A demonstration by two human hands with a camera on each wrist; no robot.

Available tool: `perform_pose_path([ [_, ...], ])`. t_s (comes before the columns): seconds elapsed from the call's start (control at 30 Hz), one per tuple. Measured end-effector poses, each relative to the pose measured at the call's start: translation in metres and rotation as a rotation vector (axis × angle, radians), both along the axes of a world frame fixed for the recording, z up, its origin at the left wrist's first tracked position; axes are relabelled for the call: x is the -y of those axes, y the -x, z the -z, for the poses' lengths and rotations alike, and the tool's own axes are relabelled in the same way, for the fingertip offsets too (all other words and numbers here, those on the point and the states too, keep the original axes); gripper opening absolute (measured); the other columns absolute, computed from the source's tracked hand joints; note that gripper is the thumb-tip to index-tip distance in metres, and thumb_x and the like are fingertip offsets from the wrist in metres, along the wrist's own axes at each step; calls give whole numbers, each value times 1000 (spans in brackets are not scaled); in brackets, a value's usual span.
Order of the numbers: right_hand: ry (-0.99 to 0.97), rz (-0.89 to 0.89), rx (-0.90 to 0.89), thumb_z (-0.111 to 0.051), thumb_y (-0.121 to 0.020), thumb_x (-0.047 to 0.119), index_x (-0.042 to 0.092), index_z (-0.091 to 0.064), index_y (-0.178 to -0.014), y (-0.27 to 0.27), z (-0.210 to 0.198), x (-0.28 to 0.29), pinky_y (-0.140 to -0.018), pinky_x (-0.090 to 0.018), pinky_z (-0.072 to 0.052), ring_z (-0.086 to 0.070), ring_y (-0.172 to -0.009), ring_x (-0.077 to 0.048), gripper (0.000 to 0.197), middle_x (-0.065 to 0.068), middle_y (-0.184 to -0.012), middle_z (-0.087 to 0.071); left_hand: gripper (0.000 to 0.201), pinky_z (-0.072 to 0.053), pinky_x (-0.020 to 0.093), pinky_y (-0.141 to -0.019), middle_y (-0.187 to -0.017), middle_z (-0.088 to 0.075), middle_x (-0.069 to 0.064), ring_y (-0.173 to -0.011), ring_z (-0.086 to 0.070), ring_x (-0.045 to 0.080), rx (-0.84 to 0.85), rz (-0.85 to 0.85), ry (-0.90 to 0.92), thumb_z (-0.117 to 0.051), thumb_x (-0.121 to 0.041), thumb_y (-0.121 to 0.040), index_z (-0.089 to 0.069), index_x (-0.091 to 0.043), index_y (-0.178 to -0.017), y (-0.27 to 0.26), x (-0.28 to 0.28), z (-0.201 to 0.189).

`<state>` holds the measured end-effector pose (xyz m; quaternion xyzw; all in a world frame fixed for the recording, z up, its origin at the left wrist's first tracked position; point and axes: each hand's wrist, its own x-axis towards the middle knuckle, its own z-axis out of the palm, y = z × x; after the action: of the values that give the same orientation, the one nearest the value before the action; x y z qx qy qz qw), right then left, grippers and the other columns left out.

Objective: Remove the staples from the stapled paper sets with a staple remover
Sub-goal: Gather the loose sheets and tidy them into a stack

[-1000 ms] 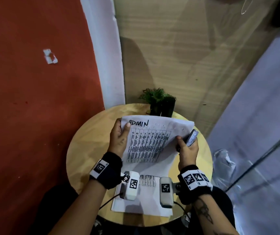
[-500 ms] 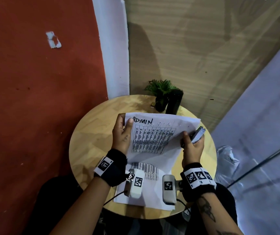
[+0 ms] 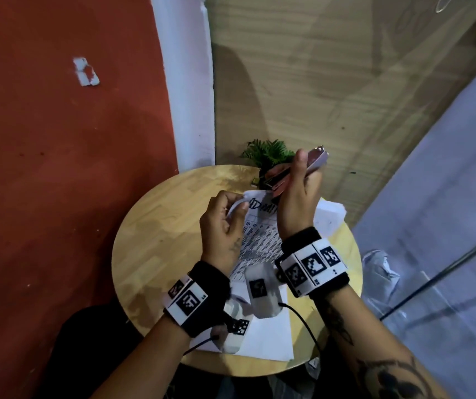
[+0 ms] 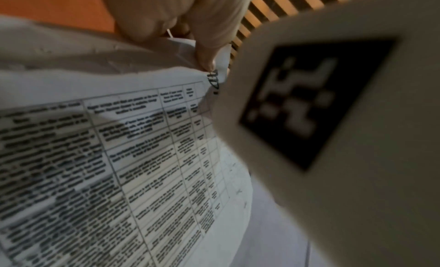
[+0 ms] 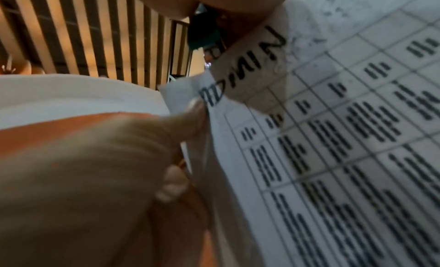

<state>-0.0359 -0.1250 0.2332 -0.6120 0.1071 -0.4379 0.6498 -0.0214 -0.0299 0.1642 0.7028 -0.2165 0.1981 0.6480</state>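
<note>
A stapled paper set with a printed table and "ADMIN" handwritten on top lies tilted over the round wooden table. My left hand pinches its top left corner and bends it back; the left wrist view shows the pinching finger on the paper. My right hand grips a metal staple remover, whose lower end is just above that corner. In the right wrist view the left thumb presses the folded corner of the sheet. No staple is visible.
A loose white sheet lies at the table's near edge under my wrists. A small potted plant stands at the far edge, with a small dark object beside it. A crumpled plastic bag lies on the floor to the right.
My right hand has left the paper's right edge and moved up and left with the staple remover to the top left corner. My left hand now curls that corner back.
</note>
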Motion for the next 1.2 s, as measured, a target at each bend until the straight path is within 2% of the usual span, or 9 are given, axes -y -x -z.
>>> perform_pose_path([
  [0.13, 159, 48, -25, -35, -87, 57, 13, -41, -93, 3, 4, -1, -66, -48, -51, -64, -63, -27, 44, -5, -69, -68, 10, -41, 31, -61, -79, -60, 13, -69, -55, 23, 68, -14, -34, -50, -37, -87, -50, -30, -81, 9, 4, -5],
  [0.3, 337, 183, -77, -28, -85, 60, 17, -44, -94, 11, -3, 1, -70, -51, -46, -62, -73, -34, 46, -7, -74, -66, 8, -40, 28, -62, -78, -60, 12, -69, -54, 21, 85, -37, -64, -53, -24, -88, -54, -19, -82, 16, 5, -12],
  [0.43, 435, 206, -153, -23, -83, 61, 9, -49, -103, 20, -8, 2, -64, -38, -40, -60, -78, -38, 62, -10, -76, -63, 5, -35, 20, -60, -79, -62, 13, -67, -52, 18, 92, -62, -74, -54, -17, -87, -57, -15, -84, 21, 7, -21],
  [0.53, 586, 234, -202, -17, -79, 63, 4, -50, -112, 26, -9, 1, -59, -34, -29, -59, -76, -40, 75, -15, -75, -66, 7, -44, 25, -64, -82, -64, 10, -73, -58, 21, 97, -36, -45, -54, -12, -88, -59, -17, -87, 25, 8, -29],
  [0.67, 704, 269, -139, -21, -82, 56, 5, -54, -96, 30, -13, -1, -55, -31, -20, -57, -65, -40, 63, -14, -64, -62, 6, -44, 37, -63, -80, -62, 12, -70, -55, 29, 104, -44, -55, -52, -11, -86, -58, -10, -87, 27, 10, -32],
  [0.8, 694, 257, -120, -25, -83, 57, 7, -54, -90, 31, -15, -1, -54, -30, -22, -56, -61, -38, 58, -9, -58, -58, 8, -31, 33, -54, -74, -58, 12, -53, -39, 21, 99, -39, -87, -50, -17, -85, -54, -11, -87, 30, 12, -32],
  [1.0, 622, 223, -144, -26, -79, 61, 14, -52, -82, 30, -20, 3, -55, -31, -25, -53, -61, -31, 54, 10, -49, -39, 22, -42, 37, -60, -83, -62, 9, -71, -53, 28, 153, -52, -108, -45, -23, -87, -57, -6, -91, 41, 14, -40],
  [1.1, 637, 211, -95, -34, -81, 56, 15, -49, -72, 31, -18, 4, -52, -29, -22, -48, -53, -29, 44, 11, -46, -34, 25, -43, 28, -66, -86, -64, 6, -73, -55, 20, 67, 51, -100, -48, -23, -89, -58, -5, -103, 44, 13, -43],
  [1.2, 604, 172, -70, -38, -81, 53, 27, -34, -63, 32, -19, 3, -51, -31, -26, -35, -49, -16, 33, 11, -45, -32, 15, -35, 16, -56, -65, -53, -10, -64, -47, 14, 40, 109, -81, -45, -24, -90, -53, -12, -89, 48, 11, -46],
])
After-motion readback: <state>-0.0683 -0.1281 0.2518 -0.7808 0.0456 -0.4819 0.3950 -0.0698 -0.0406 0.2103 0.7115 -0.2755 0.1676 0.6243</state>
